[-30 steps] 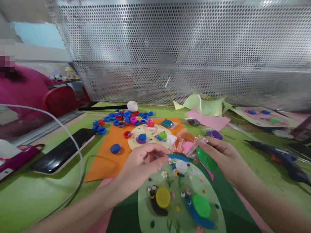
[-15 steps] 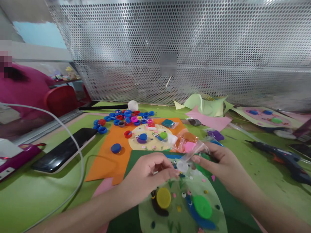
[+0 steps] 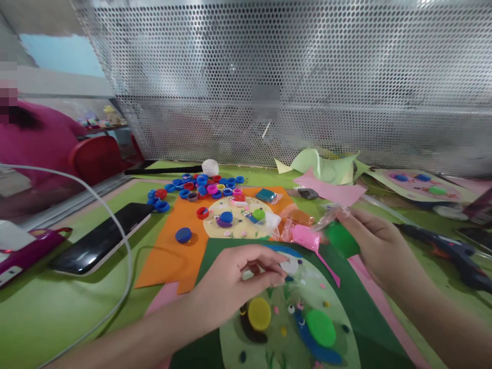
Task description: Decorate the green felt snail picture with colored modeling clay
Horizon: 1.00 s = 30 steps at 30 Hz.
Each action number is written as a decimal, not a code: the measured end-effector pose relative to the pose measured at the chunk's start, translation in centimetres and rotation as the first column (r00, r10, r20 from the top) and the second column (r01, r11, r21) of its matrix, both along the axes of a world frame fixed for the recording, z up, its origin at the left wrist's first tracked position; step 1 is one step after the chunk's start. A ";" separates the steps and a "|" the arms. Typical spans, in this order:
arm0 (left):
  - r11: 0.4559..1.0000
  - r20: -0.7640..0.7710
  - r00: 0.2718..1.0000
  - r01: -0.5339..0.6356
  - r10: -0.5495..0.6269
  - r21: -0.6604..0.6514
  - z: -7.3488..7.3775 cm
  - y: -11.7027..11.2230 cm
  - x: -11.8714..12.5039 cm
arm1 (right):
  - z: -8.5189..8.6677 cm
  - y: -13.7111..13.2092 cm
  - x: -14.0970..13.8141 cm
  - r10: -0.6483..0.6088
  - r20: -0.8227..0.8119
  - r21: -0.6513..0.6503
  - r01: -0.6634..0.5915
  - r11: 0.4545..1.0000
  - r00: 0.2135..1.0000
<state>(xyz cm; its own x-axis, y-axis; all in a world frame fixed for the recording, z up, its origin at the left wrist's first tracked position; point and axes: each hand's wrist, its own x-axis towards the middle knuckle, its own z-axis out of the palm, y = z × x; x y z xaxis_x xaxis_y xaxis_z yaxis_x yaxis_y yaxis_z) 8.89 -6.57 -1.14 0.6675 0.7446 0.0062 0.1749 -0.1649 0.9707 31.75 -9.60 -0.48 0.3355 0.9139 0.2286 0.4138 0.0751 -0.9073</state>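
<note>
In the head view, your right hand [image 3: 378, 241], pinching the bag of green clay [image 3: 341, 240], has moved outward, unmasking the pink clay [image 3: 305, 238] near the snail picture [image 3: 292, 348], over which your left hand [image 3: 238, 277] curls, fingertips nearly together, any grip indeterminable.

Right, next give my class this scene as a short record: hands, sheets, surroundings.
Left hand: above green sheet, fingers curled; any hold unclear
Right hand: holding green packet
On green sheet: yellow cap, green cap
On orange sheet: blue cap
Far left: phone
Far right: glue gun
</note>
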 end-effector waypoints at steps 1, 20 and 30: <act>1.000 0.013 1.000 0.005 -0.004 -0.018 0.1 0.0 0.0 | -0.1 0.1 0.3 -0.023 -0.016 0.010 0.023 1.000 1.000; 0.996 0.070 0.997 -0.037 0.043 -0.087 -0.7 0.2 -0.1 | -3.6 3.4 5.6 -0.054 0.763 -0.096 0.196 0.976 0.644; 0.996 0.045 0.996 -0.078 0.080 -0.050 -0.7 0.3 -0.1 | -1.9 1.3 0.7 -0.035 0.912 0.127 -0.202 0.971 0.409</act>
